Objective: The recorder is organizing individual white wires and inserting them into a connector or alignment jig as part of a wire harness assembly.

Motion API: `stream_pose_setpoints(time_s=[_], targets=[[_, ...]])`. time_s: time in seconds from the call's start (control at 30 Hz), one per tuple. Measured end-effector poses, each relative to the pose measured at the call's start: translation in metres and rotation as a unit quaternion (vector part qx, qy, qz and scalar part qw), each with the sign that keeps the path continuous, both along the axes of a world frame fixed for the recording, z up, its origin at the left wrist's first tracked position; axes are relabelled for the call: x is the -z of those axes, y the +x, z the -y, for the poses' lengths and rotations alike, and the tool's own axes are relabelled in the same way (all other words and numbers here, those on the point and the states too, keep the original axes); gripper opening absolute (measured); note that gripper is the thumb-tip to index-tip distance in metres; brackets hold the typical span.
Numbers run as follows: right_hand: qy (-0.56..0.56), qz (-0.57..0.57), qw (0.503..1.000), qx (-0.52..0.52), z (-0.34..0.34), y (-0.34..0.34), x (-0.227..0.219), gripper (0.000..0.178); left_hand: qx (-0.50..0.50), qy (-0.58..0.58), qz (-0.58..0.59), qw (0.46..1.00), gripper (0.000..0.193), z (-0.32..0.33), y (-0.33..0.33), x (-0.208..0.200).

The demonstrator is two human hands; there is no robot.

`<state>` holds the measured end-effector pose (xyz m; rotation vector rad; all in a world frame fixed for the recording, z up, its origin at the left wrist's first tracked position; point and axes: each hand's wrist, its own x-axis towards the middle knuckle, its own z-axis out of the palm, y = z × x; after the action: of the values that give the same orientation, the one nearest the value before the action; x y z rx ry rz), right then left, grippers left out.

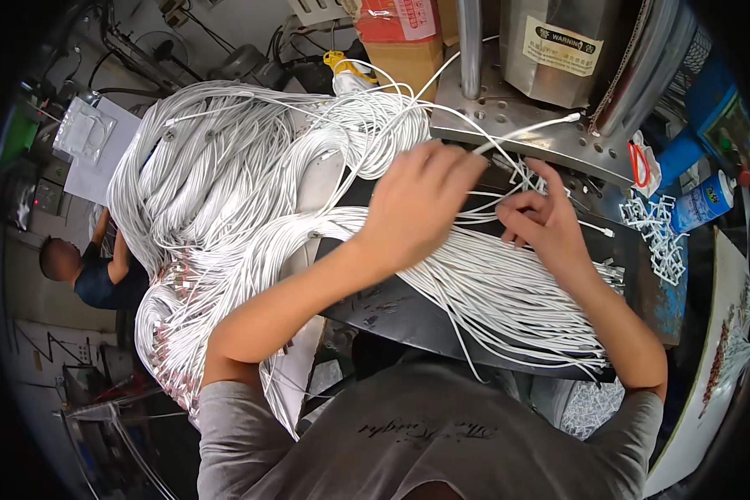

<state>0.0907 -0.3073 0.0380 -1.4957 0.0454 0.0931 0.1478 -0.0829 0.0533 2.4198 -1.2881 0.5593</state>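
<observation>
Person in a grey T-shirt (442, 442) at a black desk (417, 329), both forearms reaching over it. Left hand (425, 198) — back up, fingers curled down and slightly blurred — has its grip closed on a white cable (529, 132); the cable juts from the fingertips up and to the right, ending in a small white connector (572, 118) just in front of a steel machine base (533, 142). Right hand (548, 223) is near, apart from the left: index finger raised, thumb and remaining fingers bent inward. Whether its grip pinches anything, cannot tell. Thin loose strands run between the two hands; one more plug end (606, 232) lies just right of the right hand.

Below the hands, a thick fan of white cables (508, 287) spreads over the desk, ends toward the right forearm. To the left, a large heap of coiled white cables (217, 158), with reddish ends along its lower part.

Behind: cardboard box (412, 67), metal column (470, 50), steel housing (550, 54) with a yellow label. Right side: red-handled tool (639, 165), blue spray can (702, 204), tangle of white plastic pieces (657, 237). Far left, another person (108, 279) in a dark shirt.
</observation>
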Motion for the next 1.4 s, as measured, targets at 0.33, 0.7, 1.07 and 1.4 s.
stream_pose_setpoints(time_s=[0.33, 0.7, 1.07, 1.4], targets=[[-0.035, 0.008, 0.998, -0.045, -0.003, 0.017, 0.009, 0.025, -0.109, -0.047, -0.045, 0.992, 0.065, -0.013, 0.085, -0.014], [-0.089, 0.072, 0.992, -0.051, -0.013, -0.005, -0.019, 0.030, 0.090, -0.351, -0.388, 0.847, 0.050, -0.020, 0.022, -0.042], [-0.516, 0.257, 0.817, 0.017, -0.003, -0.002, -0.042, 0.008, 0.170, -0.271, -0.681, 0.659, 0.073, -0.005, -0.039, -0.058], [-0.578, 0.117, 0.805, -0.064, 0.053, -0.021, -0.051, 0.024, 0.204, -0.026, -0.370, 0.906, 0.027, -0.002, -0.049, -0.024]])
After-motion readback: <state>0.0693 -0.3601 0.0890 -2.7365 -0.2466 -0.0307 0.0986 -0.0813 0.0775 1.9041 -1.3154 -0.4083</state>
